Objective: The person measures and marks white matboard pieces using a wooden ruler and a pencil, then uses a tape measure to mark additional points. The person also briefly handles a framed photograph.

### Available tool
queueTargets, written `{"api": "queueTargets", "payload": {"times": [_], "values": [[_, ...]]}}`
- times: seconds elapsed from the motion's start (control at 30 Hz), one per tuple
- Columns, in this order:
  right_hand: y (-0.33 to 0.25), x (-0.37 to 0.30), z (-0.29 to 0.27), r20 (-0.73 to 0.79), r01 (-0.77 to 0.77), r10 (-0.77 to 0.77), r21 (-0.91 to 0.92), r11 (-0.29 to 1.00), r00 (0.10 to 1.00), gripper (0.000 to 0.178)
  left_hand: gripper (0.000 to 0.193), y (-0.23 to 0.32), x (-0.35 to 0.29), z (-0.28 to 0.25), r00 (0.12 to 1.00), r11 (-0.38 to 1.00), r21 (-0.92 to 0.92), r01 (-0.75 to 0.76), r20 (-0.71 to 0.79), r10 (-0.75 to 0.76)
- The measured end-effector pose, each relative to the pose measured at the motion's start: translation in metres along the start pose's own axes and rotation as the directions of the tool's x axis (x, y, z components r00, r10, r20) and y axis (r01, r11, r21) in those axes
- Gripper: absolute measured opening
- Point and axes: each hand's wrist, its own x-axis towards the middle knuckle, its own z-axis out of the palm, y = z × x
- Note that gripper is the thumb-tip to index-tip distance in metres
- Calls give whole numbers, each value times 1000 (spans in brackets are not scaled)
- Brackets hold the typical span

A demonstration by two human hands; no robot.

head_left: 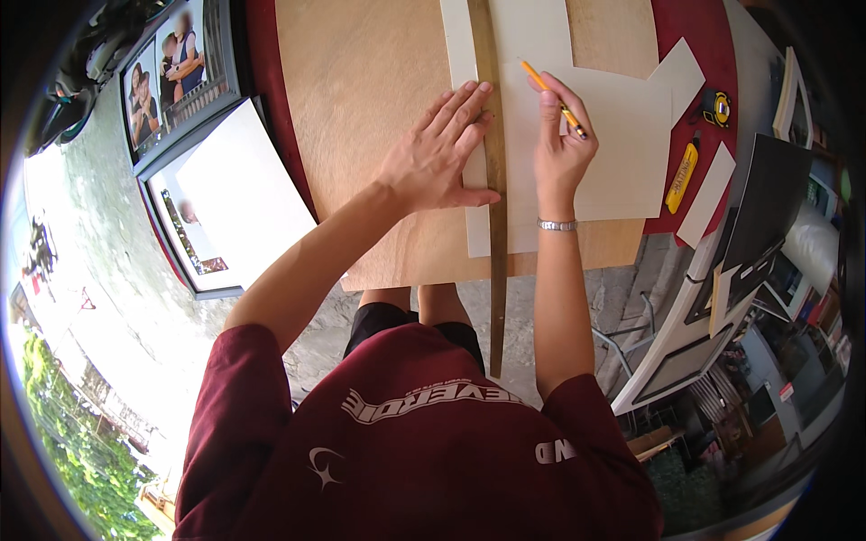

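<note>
A long, narrow wooden strip (497,261) lies lengthwise over white sheets of paper or card, its near end reaching past the board's edge. My left hand (437,153) presses flat beside and on the strip, fingers stretched out and thumb touching it lower down. Just right of the strip, my right hand (564,149) grips a yellow pencil (534,76), its tip angled to the upper left over a white sheet (622,149). Whether the tip touches the sheet I cannot tell. Under the sheets is a light plywood board (352,99).
At the right, on the red table surface (702,45), are a yellow utility knife (683,176), a tape measure (716,107) and a white offcut (707,197). Framed photos (135,153) stand along the left side. A white frame-like panel (672,356) leans at the lower right.
</note>
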Motion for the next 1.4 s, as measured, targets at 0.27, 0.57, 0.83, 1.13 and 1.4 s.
{"api": "queueTargets", "payload": {"times": [0.27,0.57,0.83,1.13,1.4], "values": [[9,1,4,96,187,-173,-162,969,980,18,99,0,0,1,1000,1000,-14,-6,-4,6],[-1,-49,-43,230,147,-78,-297,943,970,18,98,0,2,3,1000,1000,-29,-12,-17,11],[-59,-161,-151,389,163,26,-445,880,921,16,100,2,2,0,1000,1000,-7,1,7,-1],[-50,-231,-146,78,-159,233,-526,835,969,18,94,7,4,-1,1000,999,-24,25,3,-25],[-10,-301,-111,-3,-394,434,-425,815,901,26,46,29,-12,5,918,957,-180,229,-288,-274]]}}
